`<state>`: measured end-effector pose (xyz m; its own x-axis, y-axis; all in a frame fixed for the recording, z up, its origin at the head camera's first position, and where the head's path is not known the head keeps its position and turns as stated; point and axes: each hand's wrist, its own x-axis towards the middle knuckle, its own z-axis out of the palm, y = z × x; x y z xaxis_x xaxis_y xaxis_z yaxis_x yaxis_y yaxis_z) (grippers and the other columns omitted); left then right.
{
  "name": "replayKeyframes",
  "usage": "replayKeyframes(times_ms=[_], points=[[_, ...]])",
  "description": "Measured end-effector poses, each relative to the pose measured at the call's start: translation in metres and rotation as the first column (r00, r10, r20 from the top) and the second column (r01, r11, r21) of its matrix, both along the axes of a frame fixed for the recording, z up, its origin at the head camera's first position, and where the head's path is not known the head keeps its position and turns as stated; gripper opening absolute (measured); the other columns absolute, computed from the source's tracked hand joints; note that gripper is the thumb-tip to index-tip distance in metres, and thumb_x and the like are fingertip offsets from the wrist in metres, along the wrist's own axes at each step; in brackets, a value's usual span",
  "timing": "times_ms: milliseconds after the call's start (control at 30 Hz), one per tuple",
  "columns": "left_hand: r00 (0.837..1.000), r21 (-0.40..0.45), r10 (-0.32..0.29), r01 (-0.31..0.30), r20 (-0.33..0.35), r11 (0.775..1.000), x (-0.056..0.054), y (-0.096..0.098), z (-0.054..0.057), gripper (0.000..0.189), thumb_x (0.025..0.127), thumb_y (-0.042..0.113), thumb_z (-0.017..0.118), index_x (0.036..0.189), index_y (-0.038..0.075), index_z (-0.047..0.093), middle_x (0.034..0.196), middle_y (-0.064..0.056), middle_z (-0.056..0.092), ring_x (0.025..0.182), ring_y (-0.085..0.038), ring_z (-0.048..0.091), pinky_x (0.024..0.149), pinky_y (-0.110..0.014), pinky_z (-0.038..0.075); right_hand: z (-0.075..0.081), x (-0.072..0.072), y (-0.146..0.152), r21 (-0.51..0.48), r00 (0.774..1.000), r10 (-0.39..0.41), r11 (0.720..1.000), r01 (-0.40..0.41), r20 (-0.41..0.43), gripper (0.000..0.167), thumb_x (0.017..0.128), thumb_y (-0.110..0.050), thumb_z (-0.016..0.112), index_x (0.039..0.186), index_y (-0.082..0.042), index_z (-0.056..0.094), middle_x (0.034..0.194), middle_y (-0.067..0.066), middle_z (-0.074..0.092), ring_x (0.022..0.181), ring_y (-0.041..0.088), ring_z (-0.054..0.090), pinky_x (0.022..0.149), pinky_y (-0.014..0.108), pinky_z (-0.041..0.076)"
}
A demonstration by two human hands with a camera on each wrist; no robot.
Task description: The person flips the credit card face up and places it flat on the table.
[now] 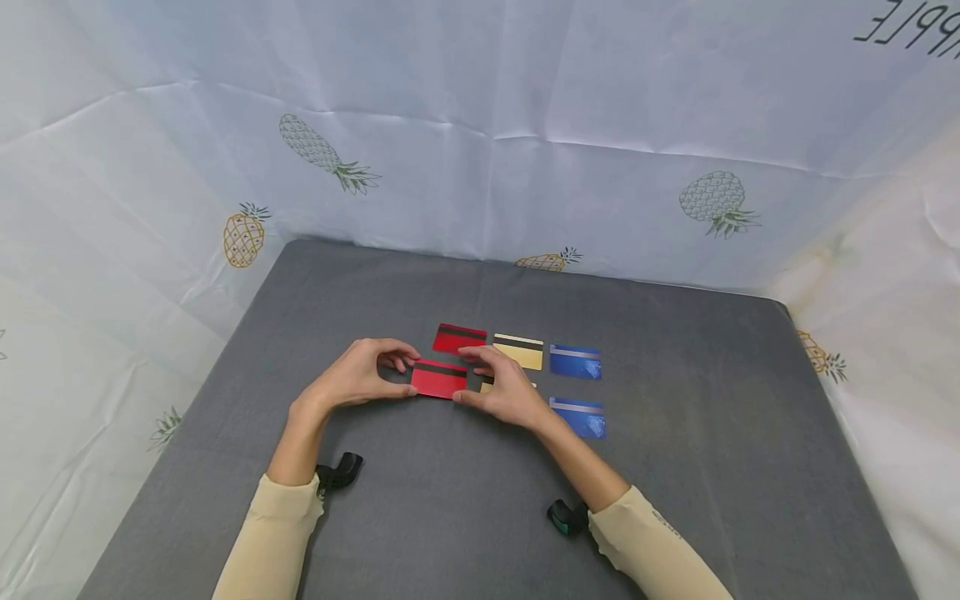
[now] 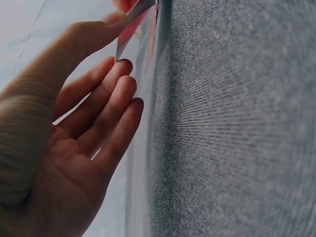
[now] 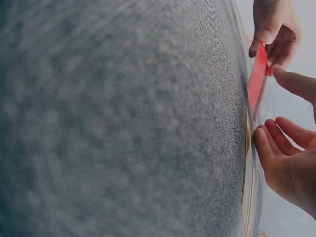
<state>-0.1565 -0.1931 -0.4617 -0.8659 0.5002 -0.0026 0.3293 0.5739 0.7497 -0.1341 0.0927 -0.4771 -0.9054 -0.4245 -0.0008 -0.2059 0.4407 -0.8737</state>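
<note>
My left hand pinches the left end of a red card with a dark stripe between thumb and fingers. In the right wrist view this red card is tilted, its end by the left hand raised. My right hand is curved around the card's right end, thumb and fingers spread apart; contact with the card is hard to tell. A second red card lies just behind. Under the right hand a gold card is mostly hidden.
A gold striped card and a blue card continue the back row to the right. Another blue card lies in front, beside the right forearm. Grey cloth covers the table; a pineapple-print curtain hangs behind.
</note>
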Motion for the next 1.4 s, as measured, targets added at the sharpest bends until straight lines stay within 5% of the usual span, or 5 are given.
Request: replayKeyframes(times_ms=[533,967,1200,1400], points=[[1.0,0.055,0.016,-0.015,-0.011,0.998,0.0,-0.003,0.003,0.048,0.083,0.021,0.095,0.126,0.007,0.077,0.111,-0.006,0.08,0.095,-0.016,0.071,0.093,-0.04,0.061,0.003,-0.005,-0.001,0.083,0.997,0.079,0.993,-0.079,-0.003,0.07,0.088,-0.02,0.092,0.149,-0.003,0.062,0.15,0.014,0.065,0.136,0.03,0.066,0.117,0.043,0.054],[1.0,0.106,0.025,-0.025,0.001,0.994,0.004,-0.006,0.006,0.05,0.084,0.022,0.095,0.128,0.007,0.075,0.111,-0.007,0.079,0.097,-0.025,0.073,0.097,-0.052,0.062,0.007,-0.005,-0.001,0.112,0.998,0.057,0.992,-0.059,0.028,0.063,0.089,-0.022,0.089,0.146,-0.007,0.066,0.147,0.013,0.066,0.131,0.032,0.07,0.117,0.045,0.054],[1.0,0.224,-0.002,0.001,0.003,0.975,0.004,-0.007,0.011,0.048,0.087,0.013,0.091,0.13,0.006,0.073,0.113,-0.009,0.077,0.102,-0.038,0.071,0.099,-0.043,0.062,0.015,-0.003,-0.001,0.092,0.999,0.045,0.995,-0.042,-0.03,0.06,0.089,-0.024,0.089,0.144,-0.008,0.068,0.141,0.012,0.069,0.127,0.03,0.072,0.114,0.046,0.056],[1.0,0.251,-0.015,0.011,0.011,0.968,0.003,-0.007,0.013,0.051,0.087,0.013,0.091,0.134,0.006,0.071,0.121,-0.01,0.076,0.106,-0.037,0.07,0.1,-0.036,0.062,0.017,-0.002,0.001,0.08,0.998,0.03,0.997,-0.025,-0.061,0.058,0.09,-0.022,0.088,0.142,-0.009,0.07,0.139,0.012,0.071,0.125,0.029,0.073,0.114,0.046,0.057]])
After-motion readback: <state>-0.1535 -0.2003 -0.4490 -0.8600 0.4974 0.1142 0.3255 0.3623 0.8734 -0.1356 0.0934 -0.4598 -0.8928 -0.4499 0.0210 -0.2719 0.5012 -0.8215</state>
